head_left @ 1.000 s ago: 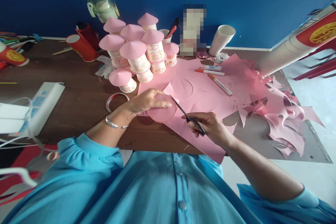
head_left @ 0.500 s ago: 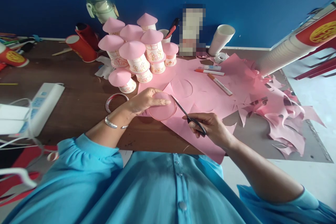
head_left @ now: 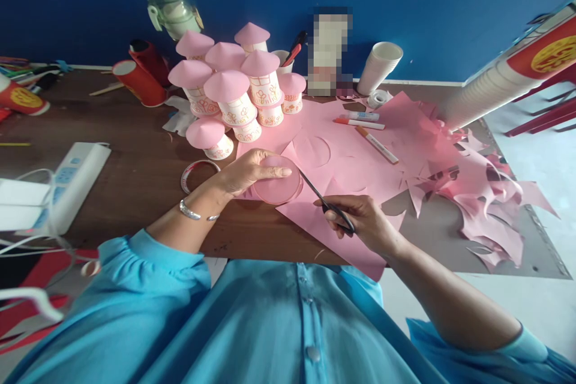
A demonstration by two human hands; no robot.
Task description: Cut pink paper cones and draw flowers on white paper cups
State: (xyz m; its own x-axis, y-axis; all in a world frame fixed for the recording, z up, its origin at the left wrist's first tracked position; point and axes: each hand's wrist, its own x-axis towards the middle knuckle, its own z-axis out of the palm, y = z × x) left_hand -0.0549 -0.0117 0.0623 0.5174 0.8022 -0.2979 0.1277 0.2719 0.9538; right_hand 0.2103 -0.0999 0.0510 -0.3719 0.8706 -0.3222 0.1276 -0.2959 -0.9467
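White plastic forms the power strip [head_left: 74, 183], close to the near edge of the brown tabletop [head_left: 148, 138]. Red cups [head_left: 139, 81] lean together toward the far edge, and a tape roll [head_left: 184, 181] lies nearer the front. Decorated cup towers [head_left: 236, 109] with pink cone roofs stand toward the far edge. The left hand [head_left: 247, 174] pinches a round pink disc [head_left: 276, 187] between thumb and fingers, a little in from the near edge. At the disc's right rim are the tips of dark scissors [head_left: 316, 191]; I cannot tell whether the blades are parted. The right hand [head_left: 362, 219] has its fingers curled around the black handles, above pink sheets [head_left: 310, 117]. Markers [head_left: 377, 145] lie beyond it, and pink scraps [head_left: 490, 231] heap by the right edge.
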